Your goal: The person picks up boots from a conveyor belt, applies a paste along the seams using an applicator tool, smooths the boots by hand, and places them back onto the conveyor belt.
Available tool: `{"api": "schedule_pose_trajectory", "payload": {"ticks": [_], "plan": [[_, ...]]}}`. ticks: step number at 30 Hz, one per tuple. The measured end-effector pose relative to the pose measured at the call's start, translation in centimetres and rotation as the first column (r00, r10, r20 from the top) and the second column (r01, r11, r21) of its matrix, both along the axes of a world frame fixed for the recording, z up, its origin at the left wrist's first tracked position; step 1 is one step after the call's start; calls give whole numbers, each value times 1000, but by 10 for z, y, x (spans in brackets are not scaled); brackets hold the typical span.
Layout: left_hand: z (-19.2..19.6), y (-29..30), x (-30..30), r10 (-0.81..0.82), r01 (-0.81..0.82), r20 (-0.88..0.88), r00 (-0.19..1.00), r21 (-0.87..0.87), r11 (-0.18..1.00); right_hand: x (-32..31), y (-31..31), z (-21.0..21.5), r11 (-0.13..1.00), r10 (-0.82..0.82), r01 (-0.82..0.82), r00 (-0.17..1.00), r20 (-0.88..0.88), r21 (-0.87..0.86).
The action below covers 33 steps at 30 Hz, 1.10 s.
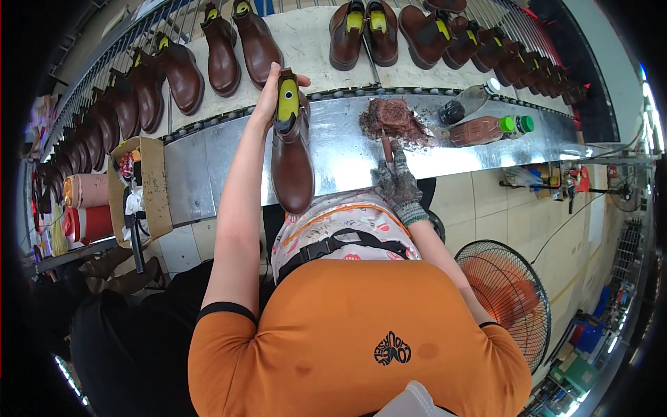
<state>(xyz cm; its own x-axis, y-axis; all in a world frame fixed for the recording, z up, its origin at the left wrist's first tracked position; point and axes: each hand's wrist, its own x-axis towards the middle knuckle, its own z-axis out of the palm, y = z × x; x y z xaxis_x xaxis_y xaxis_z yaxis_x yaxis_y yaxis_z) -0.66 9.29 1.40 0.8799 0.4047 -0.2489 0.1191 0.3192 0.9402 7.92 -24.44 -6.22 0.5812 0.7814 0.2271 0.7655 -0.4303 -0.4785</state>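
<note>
My left hand (pixel 269 94) is closed round the top of a brown leather ankle boot (pixel 292 170), which I hold toe toward me over the near edge of the metal bench. The boot's yellow-green lining shows inside its opening. On my right hand (pixel 401 186) is a grey knit glove with dark stains. Its fingers are closed on a slim brown handle (pixel 387 147) that points at a reddish-brown, crumbly heap (pixel 392 118) on the bench. The working end of that tool is hidden or too small to make out.
Several brown boots (pixel 182 76) line the conveyor (pixel 306 42) behind the metal bench (pixel 208 167). Bottles with dark and reddish-brown contents (pixel 479 131) lie at the right. A cardboard box (pixel 153 181) with small items stands left. A floor fan (pixel 504 299) is beside me on the right.
</note>
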Motion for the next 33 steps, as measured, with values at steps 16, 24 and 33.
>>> {"api": "schedule_pose_trajectory", "payload": {"ticks": [16,24,33], "plan": [[80,-48,-54,39,-85,671,740,35,996,-20,-8,35,838,101,508,214,-971,200],[90,-52,-58,-248,36,728,639,293,955,-14,-14,55,906,-54,399,441,-896,142],[92,-55,-47,-326,129,715,618,316,940,-4,4,214,944,328,-294,808,-489,149]]}}
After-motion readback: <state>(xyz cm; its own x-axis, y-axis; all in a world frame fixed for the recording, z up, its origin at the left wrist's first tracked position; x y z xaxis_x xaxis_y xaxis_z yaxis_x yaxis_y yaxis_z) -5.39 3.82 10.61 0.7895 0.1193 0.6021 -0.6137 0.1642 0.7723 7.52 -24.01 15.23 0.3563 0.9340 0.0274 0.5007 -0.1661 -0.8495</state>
